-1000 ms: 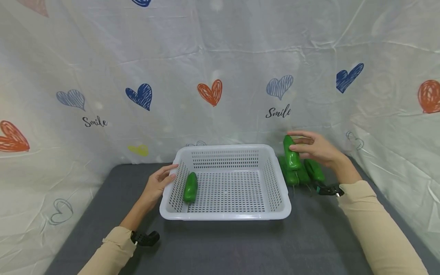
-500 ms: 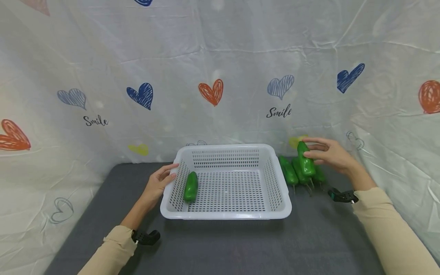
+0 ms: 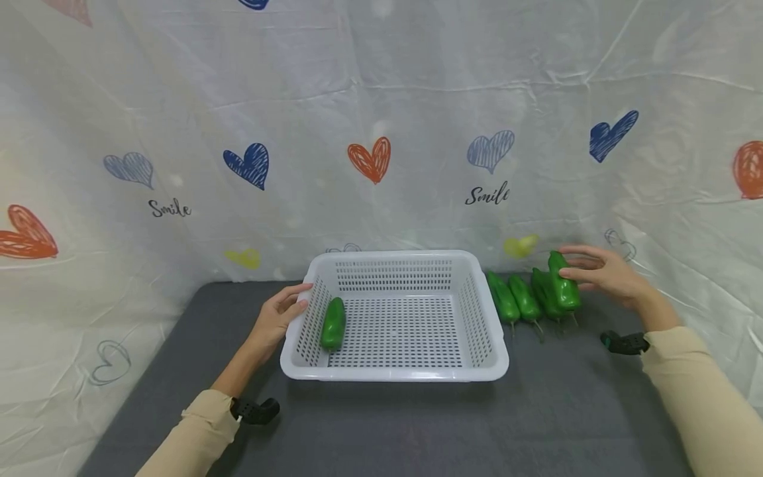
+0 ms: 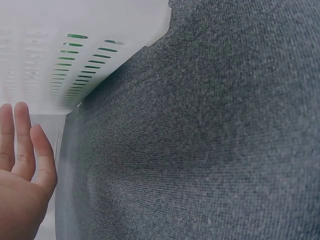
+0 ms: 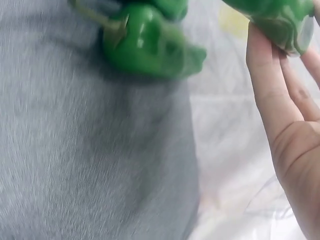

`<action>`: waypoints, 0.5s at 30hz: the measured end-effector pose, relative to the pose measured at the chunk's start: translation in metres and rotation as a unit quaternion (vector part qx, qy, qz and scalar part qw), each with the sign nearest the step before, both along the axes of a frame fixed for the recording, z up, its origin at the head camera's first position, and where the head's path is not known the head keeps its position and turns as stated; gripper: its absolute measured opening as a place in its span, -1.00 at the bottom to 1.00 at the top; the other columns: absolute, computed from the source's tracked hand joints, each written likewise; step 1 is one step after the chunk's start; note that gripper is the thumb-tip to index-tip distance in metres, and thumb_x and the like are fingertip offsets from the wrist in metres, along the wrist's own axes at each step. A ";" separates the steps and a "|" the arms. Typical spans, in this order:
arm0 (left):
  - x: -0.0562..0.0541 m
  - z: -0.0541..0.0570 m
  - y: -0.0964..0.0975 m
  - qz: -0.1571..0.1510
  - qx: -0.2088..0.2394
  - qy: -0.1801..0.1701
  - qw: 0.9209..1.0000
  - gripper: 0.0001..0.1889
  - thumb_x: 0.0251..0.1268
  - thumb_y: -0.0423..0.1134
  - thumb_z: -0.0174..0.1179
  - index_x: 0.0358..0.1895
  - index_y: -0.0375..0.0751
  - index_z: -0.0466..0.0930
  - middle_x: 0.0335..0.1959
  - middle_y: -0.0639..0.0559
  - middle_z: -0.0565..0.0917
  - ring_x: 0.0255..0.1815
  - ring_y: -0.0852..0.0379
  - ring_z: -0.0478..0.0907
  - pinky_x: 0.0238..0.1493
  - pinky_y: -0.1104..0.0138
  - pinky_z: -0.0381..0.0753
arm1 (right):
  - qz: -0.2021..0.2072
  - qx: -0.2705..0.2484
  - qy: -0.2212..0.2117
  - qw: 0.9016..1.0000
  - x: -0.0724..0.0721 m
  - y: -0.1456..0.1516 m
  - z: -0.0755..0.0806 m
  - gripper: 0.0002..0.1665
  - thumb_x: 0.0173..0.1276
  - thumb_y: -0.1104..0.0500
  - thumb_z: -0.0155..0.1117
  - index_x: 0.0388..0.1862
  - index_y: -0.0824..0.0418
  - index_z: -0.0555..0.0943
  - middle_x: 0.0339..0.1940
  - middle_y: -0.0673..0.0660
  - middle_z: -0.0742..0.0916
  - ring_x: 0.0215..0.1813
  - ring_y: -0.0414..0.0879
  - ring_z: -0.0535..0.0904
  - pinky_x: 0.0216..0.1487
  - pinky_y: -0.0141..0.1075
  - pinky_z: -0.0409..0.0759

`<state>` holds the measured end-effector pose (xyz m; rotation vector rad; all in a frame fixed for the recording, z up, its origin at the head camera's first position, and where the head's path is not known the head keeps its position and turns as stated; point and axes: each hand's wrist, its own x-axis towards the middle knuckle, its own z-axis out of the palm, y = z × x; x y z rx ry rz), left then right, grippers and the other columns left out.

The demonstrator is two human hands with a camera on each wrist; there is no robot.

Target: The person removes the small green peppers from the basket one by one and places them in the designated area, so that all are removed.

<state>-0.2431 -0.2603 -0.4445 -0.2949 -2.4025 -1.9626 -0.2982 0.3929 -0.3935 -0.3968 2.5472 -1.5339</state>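
Observation:
My right hand [image 3: 610, 278] pinches a green pepper [image 3: 563, 285] by its upper part, thumb on one side and fingers on the other. In the right wrist view this held pepper [image 5: 280, 22] shows at the fingertips, apart from a pepper lying on the cloth [image 5: 150, 45]. Beside it in the head view, several green peppers [image 3: 524, 299] lie in a row, stems toward me. My left hand [image 3: 277, 318] rests its nearly straight fingers on the left rim of a white perforated basket [image 3: 393, 374]. One green pepper [image 3: 333, 324] lies inside, near the basket's left wall.
A dark grey cloth [image 3: 393, 430] covers the table under the basket and peppers. Close behind stands a white sheet [image 3: 417, 86] printed with hearts. The pepper row begins right beside the basket's right wall.
My right hand has moved to the right with a pepper in its grip, over the row. More peppers now show side by side. The left hand and basket hold still.

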 end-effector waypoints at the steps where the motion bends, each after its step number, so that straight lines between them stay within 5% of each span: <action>1: 0.000 0.000 0.000 -0.001 0.001 -0.001 1.000 -0.51 0.57 -0.17 0.16 0.46 -0.20 0.41 0.24 -0.30 0.51 -0.05 0.06 0.63 -0.20 0.24 0.68 | 0.002 0.000 0.003 1.000 -0.001 0.004 -0.002 -0.30 0.56 0.12 0.25 0.58 0.21 0.28 0.43 0.21 0.46 0.13 -0.40 0.53 0.00 -0.20 0.63; 7: 0.000 0.000 0.000 0.000 0.000 -0.003 1.000 -0.50 0.56 -0.16 0.17 0.46 -0.20 0.40 0.26 -0.29 0.50 -0.03 0.05 0.63 -0.20 0.23 0.68 | -0.010 -0.002 0.006 1.000 -0.007 0.020 -0.011 -0.40 0.55 0.17 0.25 0.45 0.37 0.37 0.10 -0.30 0.61 0.06 -0.37 0.58 -0.07 -0.31 0.62; 15: -0.001 0.000 0.001 0.002 -0.003 0.000 1.000 -0.51 0.57 -0.16 0.17 0.46 -0.19 0.41 0.26 -0.30 0.50 -0.03 0.04 0.62 -0.19 0.24 0.68 | -0.036 0.016 -0.013 0.999 -0.015 0.034 -0.029 -0.31 0.53 0.12 0.29 0.45 0.48 0.33 0.02 -0.35 0.59 -0.01 -0.41 0.59 -0.09 -0.33 0.63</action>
